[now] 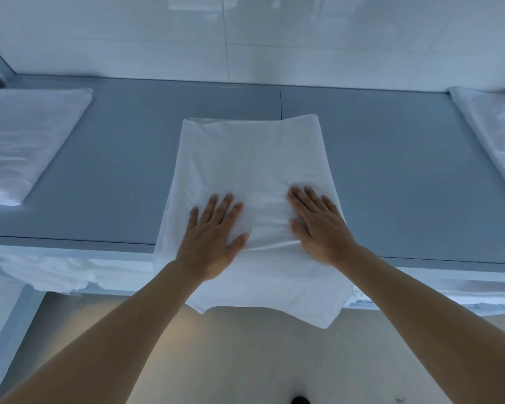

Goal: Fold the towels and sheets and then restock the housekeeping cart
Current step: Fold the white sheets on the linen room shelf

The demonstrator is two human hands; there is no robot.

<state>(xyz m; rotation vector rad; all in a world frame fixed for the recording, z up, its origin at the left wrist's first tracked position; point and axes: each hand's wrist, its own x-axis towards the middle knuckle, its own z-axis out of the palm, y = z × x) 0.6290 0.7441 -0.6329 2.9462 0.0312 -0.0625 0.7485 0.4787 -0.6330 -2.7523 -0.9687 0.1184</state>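
Both palms down on the white towel (251, 170): left hand (213, 237) and right hand (318, 225) press flat, fingers straight and slightly spread. The towel drapes over the near edge of the grey table (391, 170). Soft, light, floppy stuff, I'd say; best pinched at the hanging corners. Beyond, left of the towel, a folded pile (27, 141).

Bare grey table (105, 158) lies open on both sides of the towel (251, 158), bounded by the folded stack (24, 141) left and linen (496, 126) right.

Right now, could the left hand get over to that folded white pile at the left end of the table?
Probably yes: left hand lies flat on the towel, holding nothing, and only bare table lies before the folded pile.
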